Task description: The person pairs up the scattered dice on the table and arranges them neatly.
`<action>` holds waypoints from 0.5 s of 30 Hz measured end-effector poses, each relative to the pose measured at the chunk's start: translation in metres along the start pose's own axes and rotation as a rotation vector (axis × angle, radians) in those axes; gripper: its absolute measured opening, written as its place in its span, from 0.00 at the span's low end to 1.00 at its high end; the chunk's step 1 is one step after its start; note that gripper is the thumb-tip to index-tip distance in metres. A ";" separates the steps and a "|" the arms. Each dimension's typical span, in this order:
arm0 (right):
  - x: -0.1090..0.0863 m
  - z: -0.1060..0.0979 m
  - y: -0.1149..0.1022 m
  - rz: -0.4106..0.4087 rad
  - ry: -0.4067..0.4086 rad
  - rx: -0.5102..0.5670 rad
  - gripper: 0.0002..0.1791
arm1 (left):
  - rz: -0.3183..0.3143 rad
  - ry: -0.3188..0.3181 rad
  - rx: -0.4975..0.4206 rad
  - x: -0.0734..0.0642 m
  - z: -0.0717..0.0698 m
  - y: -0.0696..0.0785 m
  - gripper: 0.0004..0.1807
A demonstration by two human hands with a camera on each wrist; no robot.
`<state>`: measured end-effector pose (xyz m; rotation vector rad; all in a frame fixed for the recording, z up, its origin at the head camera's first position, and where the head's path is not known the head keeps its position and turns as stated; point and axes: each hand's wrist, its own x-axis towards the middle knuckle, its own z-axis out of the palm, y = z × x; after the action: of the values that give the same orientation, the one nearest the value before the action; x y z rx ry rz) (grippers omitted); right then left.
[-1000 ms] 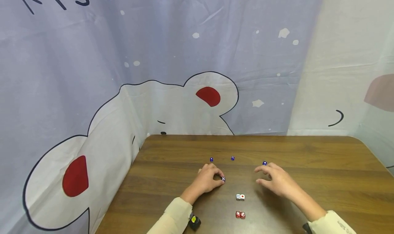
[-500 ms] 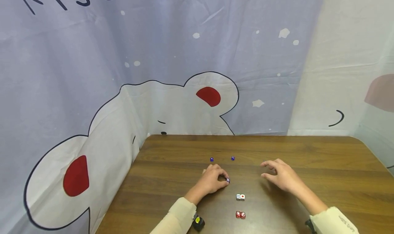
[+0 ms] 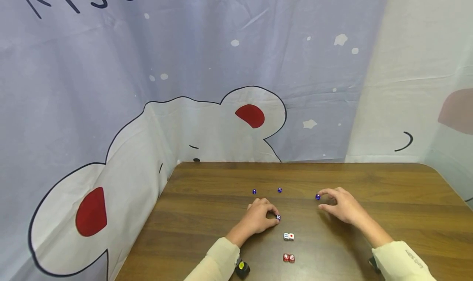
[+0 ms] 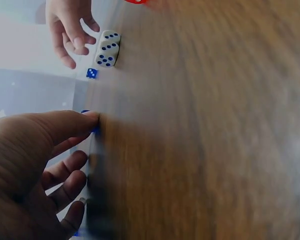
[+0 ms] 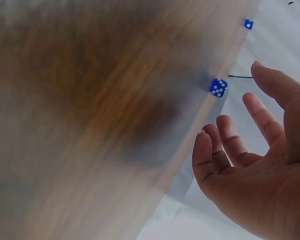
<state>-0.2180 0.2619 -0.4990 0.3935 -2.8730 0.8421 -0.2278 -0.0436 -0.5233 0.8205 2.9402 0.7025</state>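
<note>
A pale, printed cloth (image 3: 207,59) hangs across the far side and round to the left and right. In front of it is a brown wood-grained bench (image 3: 399,215). A left sleeve (image 3: 216,259) and a right sleeve (image 3: 402,260) come in from the near edge.

The left hand (image 3: 261,217) has its grip closed on a dark blue die (image 3: 278,218), pinched between thumb and forefinger, far and a little left of the white pair; whether the die touches the bench, I cannot tell. The right hand (image 3: 341,205) holds nothing: its grip is spread, thumb apart from forefinger, with the forefinger at the right blue die (image 3: 318,197), touching or just beside it.

A black wrist device (image 3: 242,269) sits at the left cuff. Right of it, the red dice (image 3: 289,258) lie side by side, touching; farther off, the white dice (image 3: 289,236) do the same. Two more blue dice stand apart at the far side, the far-left die (image 3: 254,191) and the middle die (image 3: 279,190).

The likeliest slip looks to be on the right: pressure from the forefinger alone, without the thumb opposite, could push that die away or tip it onto another face. On the left, an uneven squeeze on so small a cube could twist it out. A low swing of the left wrist could let the device brush the red dice apart, and fingers straying nearer could nudge the white ones.
</note>
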 end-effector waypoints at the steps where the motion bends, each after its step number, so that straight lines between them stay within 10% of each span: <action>1: 0.001 0.000 0.001 -0.001 -0.007 -0.002 0.21 | 0.001 -0.001 0.001 0.000 0.000 0.001 0.08; 15: 0.015 0.002 0.011 0.055 -0.070 -0.030 0.20 | -0.001 0.002 0.008 0.004 0.009 0.003 0.08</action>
<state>-0.2357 0.2664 -0.5030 0.3485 -2.9702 0.8084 -0.2289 -0.0356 -0.5295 0.8201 2.9471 0.6930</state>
